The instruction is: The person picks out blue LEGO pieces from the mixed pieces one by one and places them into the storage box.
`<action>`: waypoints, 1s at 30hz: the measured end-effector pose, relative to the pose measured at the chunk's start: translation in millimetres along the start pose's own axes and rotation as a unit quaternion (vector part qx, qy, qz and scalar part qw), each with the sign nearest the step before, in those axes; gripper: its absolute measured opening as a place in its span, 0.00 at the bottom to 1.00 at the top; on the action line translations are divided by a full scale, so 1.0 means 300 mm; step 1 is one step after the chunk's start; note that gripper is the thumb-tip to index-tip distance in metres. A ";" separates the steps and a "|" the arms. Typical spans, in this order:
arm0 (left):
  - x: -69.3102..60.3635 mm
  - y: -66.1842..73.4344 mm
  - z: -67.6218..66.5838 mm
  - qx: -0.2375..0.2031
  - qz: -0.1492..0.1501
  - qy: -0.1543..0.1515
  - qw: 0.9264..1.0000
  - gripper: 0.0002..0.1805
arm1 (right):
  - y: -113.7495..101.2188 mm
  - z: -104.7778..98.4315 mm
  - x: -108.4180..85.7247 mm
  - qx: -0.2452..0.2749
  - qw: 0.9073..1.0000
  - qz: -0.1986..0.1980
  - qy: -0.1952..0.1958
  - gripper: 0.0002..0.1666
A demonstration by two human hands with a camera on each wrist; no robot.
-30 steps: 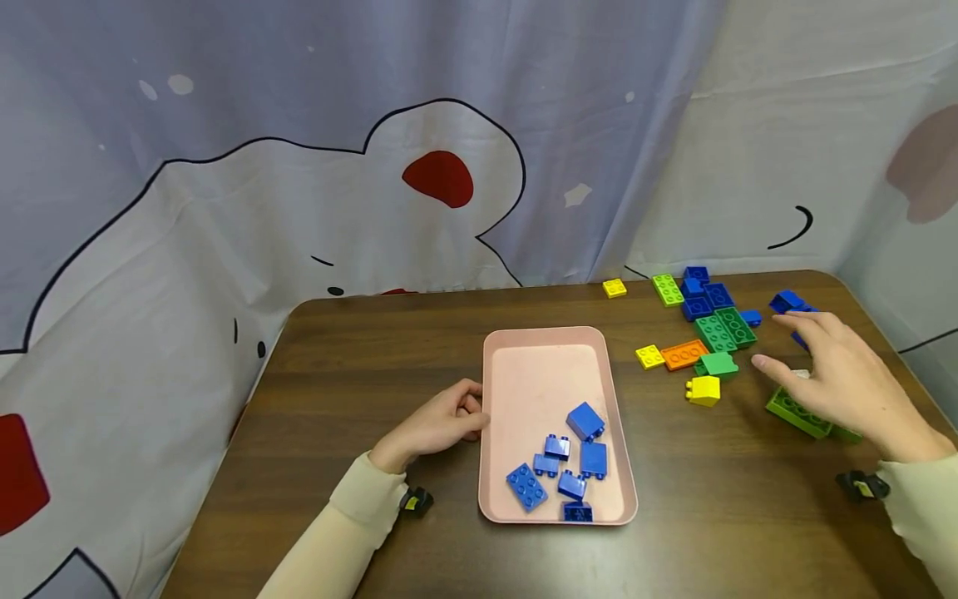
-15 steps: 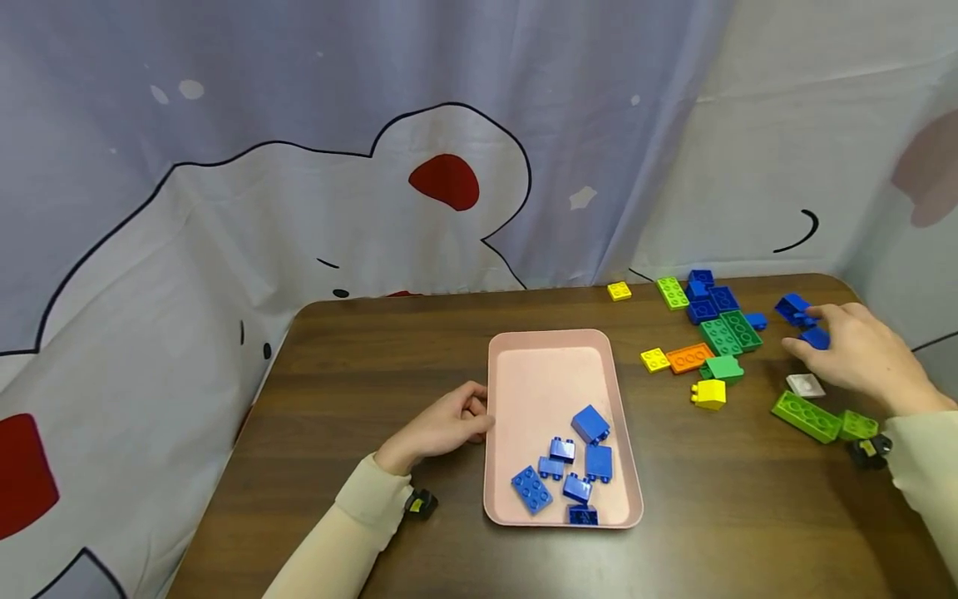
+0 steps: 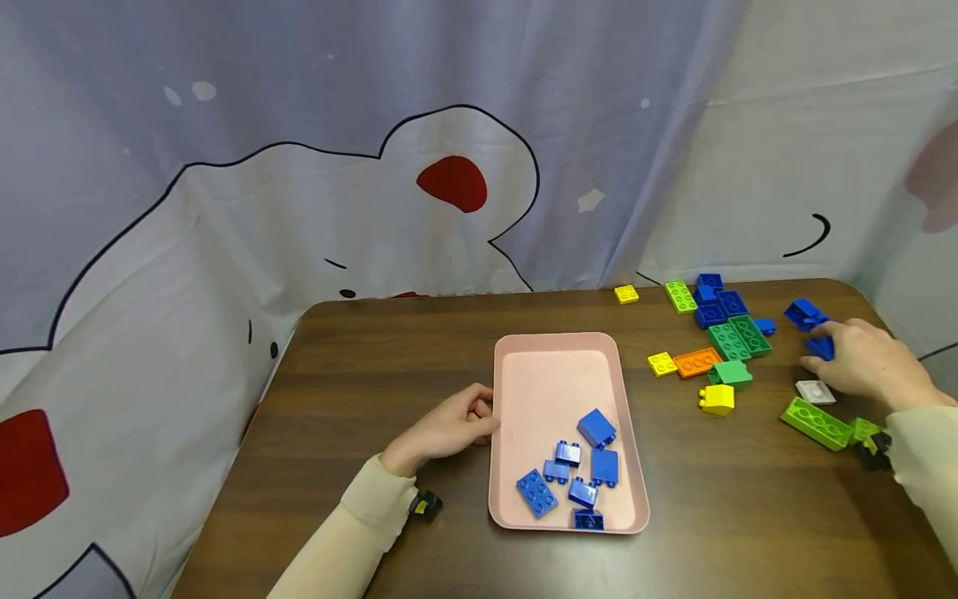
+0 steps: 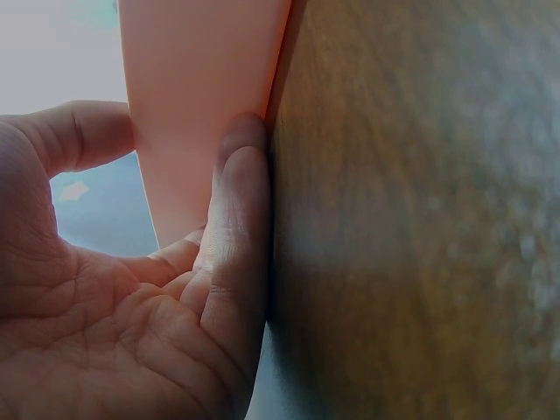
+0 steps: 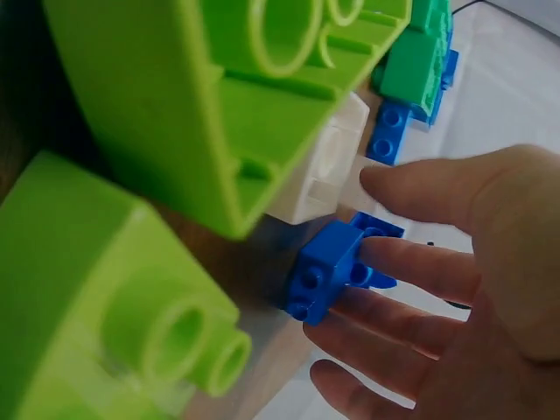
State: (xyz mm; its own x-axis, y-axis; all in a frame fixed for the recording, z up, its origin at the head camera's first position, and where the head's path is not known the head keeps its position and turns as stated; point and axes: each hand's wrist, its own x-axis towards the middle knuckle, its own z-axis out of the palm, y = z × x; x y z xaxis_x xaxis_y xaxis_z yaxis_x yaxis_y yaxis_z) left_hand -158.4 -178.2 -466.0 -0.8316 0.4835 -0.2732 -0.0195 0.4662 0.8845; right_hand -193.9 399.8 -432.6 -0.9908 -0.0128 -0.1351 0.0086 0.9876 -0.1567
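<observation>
On the table lies a pink tray with several blue bricks in its near half. My left hand holds the tray's left side; in the left wrist view the thumb meets the rim and the fingers lie along the outer wall. To the right, my right hand reaches over a loose blue brick. In the right wrist view, its fingertips are at a blue brick and the thumb stands apart. Another blue brick sits just beyond.
Nearer than my right hand are a white piece and a long lime brick. Between tray and hand lie green bricks, an orange brick and yellow bricks. A curtain hangs behind the table.
My right hand has moved away from above the lime bricks to the blue bricks farther back, uncovering the white piece. The left hand stays at the tray. The head view has shifted slightly.
</observation>
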 end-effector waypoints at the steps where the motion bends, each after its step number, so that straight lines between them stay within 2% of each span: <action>1: 0.001 0.001 0.001 0.001 0.000 0.000 1.000 0.27 | 0.003 0.002 0.001 -0.003 1.000 -0.001 0.003 0.39; 13: 0.010 0.004 0.008 0.008 0.003 0.003 1.000 0.27 | 0.002 0.016 0.012 -0.002 0.999 0.040 0.019 0.32; 18: 0.008 0.007 0.009 0.001 0.007 0.002 1.000 0.27 | -0.034 -0.011 -0.006 0.001 0.997 0.031 0.064 0.27; 24: 0.005 0.006 0.009 0.007 0.003 0.004 1.000 0.26 | -0.172 -0.037 -0.073 0.030 0.991 -0.016 0.133 0.24; 30: -0.004 0.010 0.004 0.006 0.001 0.004 1.000 0.26 | -0.350 -0.021 -0.139 0.067 0.980 -0.106 0.154 0.24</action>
State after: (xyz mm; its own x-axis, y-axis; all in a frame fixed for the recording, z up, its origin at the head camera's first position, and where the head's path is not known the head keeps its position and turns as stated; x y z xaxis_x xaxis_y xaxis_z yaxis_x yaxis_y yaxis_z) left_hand -156.8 -176.4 -463.4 -0.8358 0.4786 -0.2692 -0.0122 0.4739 0.8805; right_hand -154.3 297.6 -404.2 -0.9659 -0.1479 0.2128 -0.2050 0.9383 -0.2786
